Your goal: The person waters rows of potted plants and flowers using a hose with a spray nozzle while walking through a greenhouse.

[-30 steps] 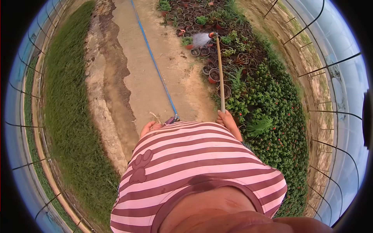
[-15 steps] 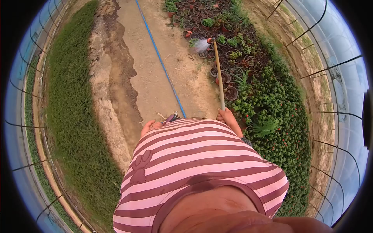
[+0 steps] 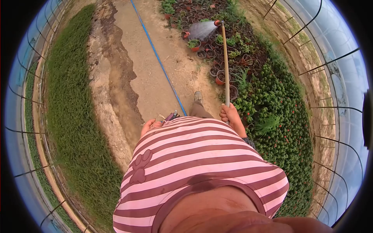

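Note:
My right hand is wrapped round the lower end of a long tan watering wand. At the wand's far end a red spray head throws a fan of water leftward over the potted plants. My left hand is low at the left edge of my striped shirt, its fingers curled. Beside it lies a small dark and purple item that I cannot make out; whether the hand holds it is unclear.
A blue hose runs along the dirt path. Dense green plants line the left side, with a wet muddy strip beside them. Red-flowered plants grow at right. My shoe shows on the path.
My right hand and the wand have shifted right and slightly up. The spray head has moved up and right, with its fan wider. My foot has come into view on the path.

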`<state>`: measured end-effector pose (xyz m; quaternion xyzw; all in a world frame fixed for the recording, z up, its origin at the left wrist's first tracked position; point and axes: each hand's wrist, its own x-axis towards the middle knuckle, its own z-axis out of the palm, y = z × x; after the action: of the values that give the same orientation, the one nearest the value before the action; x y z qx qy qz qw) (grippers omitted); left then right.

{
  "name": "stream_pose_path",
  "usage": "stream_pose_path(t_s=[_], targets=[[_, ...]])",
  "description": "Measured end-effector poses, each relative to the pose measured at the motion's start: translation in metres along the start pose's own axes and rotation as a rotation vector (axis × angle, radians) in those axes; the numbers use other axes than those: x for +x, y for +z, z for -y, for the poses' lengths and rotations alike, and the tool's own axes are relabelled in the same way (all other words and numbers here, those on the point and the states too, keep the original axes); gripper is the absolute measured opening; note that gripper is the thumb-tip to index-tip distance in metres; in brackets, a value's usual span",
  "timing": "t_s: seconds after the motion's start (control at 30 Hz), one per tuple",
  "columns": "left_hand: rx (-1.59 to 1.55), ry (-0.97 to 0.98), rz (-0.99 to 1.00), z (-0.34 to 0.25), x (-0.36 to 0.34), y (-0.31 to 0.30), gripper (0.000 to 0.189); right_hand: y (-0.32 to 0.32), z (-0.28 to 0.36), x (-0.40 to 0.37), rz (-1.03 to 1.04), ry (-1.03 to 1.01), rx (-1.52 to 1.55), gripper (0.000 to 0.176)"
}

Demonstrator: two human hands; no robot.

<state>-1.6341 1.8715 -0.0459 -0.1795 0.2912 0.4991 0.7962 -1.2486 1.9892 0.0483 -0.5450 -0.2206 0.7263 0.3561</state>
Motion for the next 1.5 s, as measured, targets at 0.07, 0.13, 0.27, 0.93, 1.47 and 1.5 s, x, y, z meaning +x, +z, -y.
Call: stream_pose_path(t_s=[0.07,0.13,0.27,0.93,1.47,1.5], targets=[[0.034,0.057,-0.048,-0.002,0.005,-0.01,0.018,0.003,0.003,-0.001,-0.005,-0.004,-0.015,0.015],[0.516,0.371,-0.274,0.022,-0.014,0.028,0.021,0.003,0.004,0.002,-0.001,0.005,-0.024,0.016],[0.176,0.15,0.099,-0.003,0.01,-0.026,0.026,0.002,0.001,0.01,0.01,0.042,-0.051,0.016],[-0.012,-0.267,-0.21,-0.02,0.064,0.088,0.026,-0.068,0.025,0.036,-0.331,-0.136,-0.01,0.016],[0.49,0.004,-0.074,-0.054,0.18,0.134,0.034,-0.134,0.12,0.078,-0.713,-0.329,0.019,0.017],[0.896,0.317,-0.239,-0.048,0.181,0.147,0.038,-0.136,0.124,0.085,-0.707,-0.312,0.005,0.017]])
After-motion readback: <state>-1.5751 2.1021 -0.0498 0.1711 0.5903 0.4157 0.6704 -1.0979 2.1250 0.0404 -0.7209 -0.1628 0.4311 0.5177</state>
